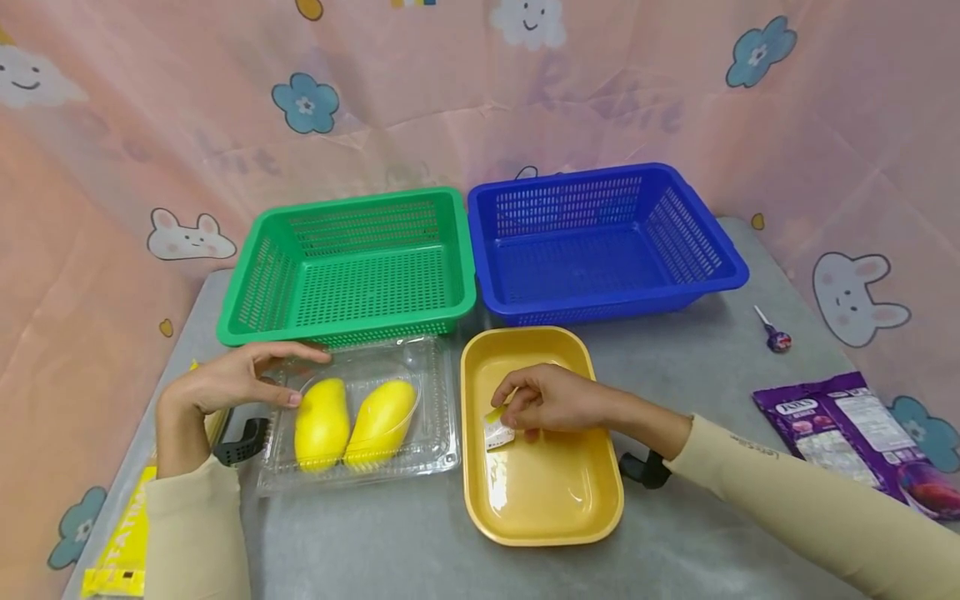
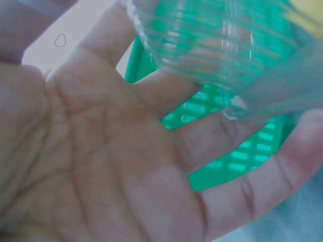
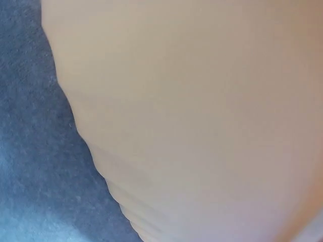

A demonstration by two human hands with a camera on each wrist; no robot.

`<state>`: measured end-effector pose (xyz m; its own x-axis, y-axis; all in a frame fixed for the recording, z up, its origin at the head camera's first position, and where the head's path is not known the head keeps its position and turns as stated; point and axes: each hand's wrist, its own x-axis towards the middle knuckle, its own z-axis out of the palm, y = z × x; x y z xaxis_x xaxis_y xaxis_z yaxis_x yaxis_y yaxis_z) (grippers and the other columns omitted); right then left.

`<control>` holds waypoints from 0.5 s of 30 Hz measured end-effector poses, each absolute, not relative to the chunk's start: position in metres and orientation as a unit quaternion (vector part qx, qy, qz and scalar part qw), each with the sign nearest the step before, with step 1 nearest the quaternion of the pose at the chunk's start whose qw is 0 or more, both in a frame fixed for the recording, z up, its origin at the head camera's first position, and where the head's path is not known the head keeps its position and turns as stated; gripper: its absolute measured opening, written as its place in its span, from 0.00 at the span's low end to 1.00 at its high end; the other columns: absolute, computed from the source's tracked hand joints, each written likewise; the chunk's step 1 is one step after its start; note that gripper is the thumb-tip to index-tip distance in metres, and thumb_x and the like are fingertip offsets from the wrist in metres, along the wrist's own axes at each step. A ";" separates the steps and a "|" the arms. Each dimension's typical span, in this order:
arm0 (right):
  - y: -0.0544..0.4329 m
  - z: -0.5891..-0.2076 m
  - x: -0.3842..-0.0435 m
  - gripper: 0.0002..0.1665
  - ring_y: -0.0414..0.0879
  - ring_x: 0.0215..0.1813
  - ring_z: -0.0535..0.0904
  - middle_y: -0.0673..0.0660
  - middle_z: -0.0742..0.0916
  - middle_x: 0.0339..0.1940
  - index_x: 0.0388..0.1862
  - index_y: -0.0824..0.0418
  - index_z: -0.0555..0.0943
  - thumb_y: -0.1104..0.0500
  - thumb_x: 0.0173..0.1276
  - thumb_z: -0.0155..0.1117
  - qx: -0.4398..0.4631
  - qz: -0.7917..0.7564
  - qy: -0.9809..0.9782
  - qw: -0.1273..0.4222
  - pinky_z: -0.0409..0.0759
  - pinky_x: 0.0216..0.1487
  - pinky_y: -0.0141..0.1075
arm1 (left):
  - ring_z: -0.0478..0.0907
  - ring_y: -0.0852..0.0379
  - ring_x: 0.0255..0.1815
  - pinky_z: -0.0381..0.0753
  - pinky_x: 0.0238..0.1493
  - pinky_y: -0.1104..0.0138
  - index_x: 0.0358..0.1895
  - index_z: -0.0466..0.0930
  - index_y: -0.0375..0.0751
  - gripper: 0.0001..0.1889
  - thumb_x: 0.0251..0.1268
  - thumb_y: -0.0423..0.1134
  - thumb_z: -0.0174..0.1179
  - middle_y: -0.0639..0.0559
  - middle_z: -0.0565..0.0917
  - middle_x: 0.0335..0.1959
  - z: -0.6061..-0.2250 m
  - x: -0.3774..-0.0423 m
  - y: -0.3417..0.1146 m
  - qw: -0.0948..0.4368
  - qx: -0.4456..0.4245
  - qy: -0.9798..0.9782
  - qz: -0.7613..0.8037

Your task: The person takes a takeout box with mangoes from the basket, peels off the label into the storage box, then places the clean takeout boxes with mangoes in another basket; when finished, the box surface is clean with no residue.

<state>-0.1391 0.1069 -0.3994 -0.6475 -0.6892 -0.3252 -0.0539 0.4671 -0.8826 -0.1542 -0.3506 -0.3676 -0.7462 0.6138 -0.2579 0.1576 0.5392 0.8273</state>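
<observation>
In the head view, my left hand (image 1: pixel 236 379) is at the left side of a clear plastic box (image 1: pixel 431 417) that contains two yellow mangoes (image 1: pixel 322 425). Its index finger reaches along the far left corner and the thumb points toward the nearer mango. The left wrist view shows the palm and extended fingers (image 2: pixel 217 141) beside the box's ribbed wall (image 2: pixel 202 45). Over a yellow tray (image 1: pixel 543 517), my right hand (image 1: pixel 551 400) pinches a small white and yellow packet (image 1: pixel 498 433). Only sleeve and grey surface appear in the right wrist view.
Behind stand a green basket (image 1: pixel 461 275) and a blue basket (image 1: pixel 615 296), side by side. To the right lie a lollipop (image 1: pixel 776 337) and a purple candy bag (image 1: pixel 862 433). A yellow package (image 1: pixel 123 550) lies at the left edge, partly behind my arm.
</observation>
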 end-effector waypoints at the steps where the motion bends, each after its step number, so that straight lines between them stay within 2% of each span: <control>1: 0.106 -0.400 -0.139 0.14 0.49 0.29 0.83 0.60 0.92 0.36 0.53 0.67 0.81 0.64 0.71 0.66 -0.238 -0.460 0.783 0.343 0.77 0.33 0.31 | 0.70 0.80 0.65 0.82 0.56 0.68 0.71 0.73 0.41 0.30 0.66 0.36 0.68 0.75 0.72 0.68 -0.368 -0.154 -0.351 0.270 0.231 0.835 0.420; 11: 0.101 -0.410 -0.135 0.14 0.46 0.28 0.82 0.62 0.92 0.37 0.53 0.70 0.80 0.66 0.71 0.65 -0.251 -0.468 0.788 0.310 0.77 0.29 0.30 | 0.70 0.78 0.66 0.83 0.56 0.68 0.71 0.72 0.38 0.30 0.67 0.35 0.67 0.70 0.73 0.69 -0.368 -0.153 -0.349 0.267 0.237 0.832 0.426; 15: 0.100 -0.414 -0.133 0.19 0.42 0.28 0.81 0.59 0.91 0.35 0.58 0.70 0.81 0.67 0.69 0.66 -0.261 -0.468 0.795 0.285 0.76 0.28 0.29 | 0.70 0.78 0.66 0.83 0.56 0.67 0.71 0.72 0.37 0.30 0.67 0.34 0.67 0.74 0.72 0.68 -0.368 -0.153 -0.350 0.271 0.233 0.830 0.429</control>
<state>-0.1333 0.0996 -0.4144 -0.7014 -0.6816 -0.2083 -0.1491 0.4261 -0.8923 -0.1534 -0.3499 -0.3680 -0.7446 0.6186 -0.2507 0.1534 0.5241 0.8377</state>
